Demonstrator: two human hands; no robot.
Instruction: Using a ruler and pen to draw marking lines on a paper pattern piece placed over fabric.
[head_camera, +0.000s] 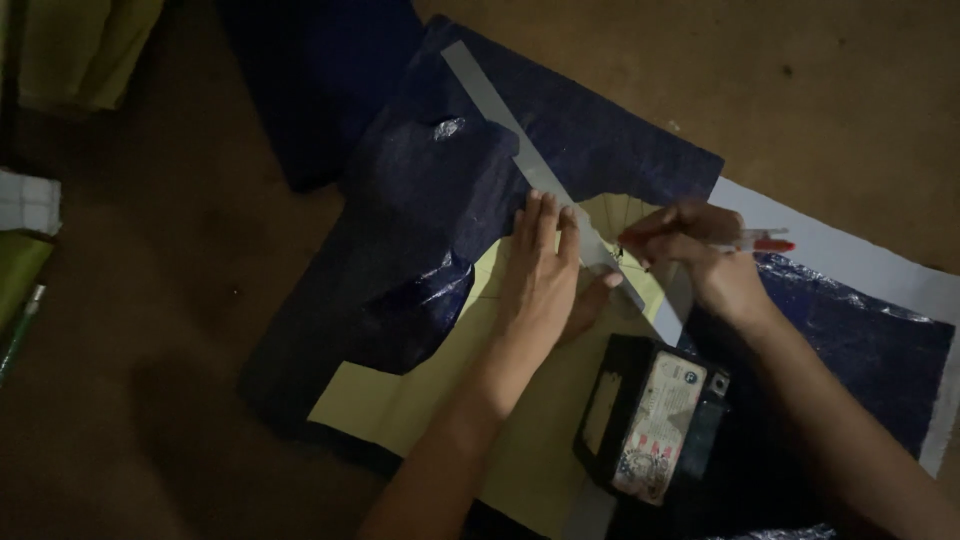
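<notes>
left hand: my left hand (541, 272) lies flat, fingers straight and together, thumb spread, palm pressing the ruler (553, 185) onto the yellow sheet (440, 385)
right hand: my right hand (690, 252) is pinched shut on a pen (762, 242), tip down at the ruler's edge beside the left fingertips
pen: clear barrel, red cap end pointing right, long axis near level
ruler: long grey metal strip, long axis runs from upper left to lower right, across the dark cloth (430, 200) and onto the yellow sheet; lower end by my right wrist
yellow sheet: lies on the floor (150, 330) under the cloth, curved pencil lines near the pen tip
box: black box (650, 420) standing on the sheet's right edge, just below my right wrist; pale oblong label on top with red marks, long axis tilted toward upper right
white sheet: white sheet (850, 255) to the right, under shiny dark-blue plastic (850, 340)
far left: green fabric (80, 45) at the top-left corner
</notes>
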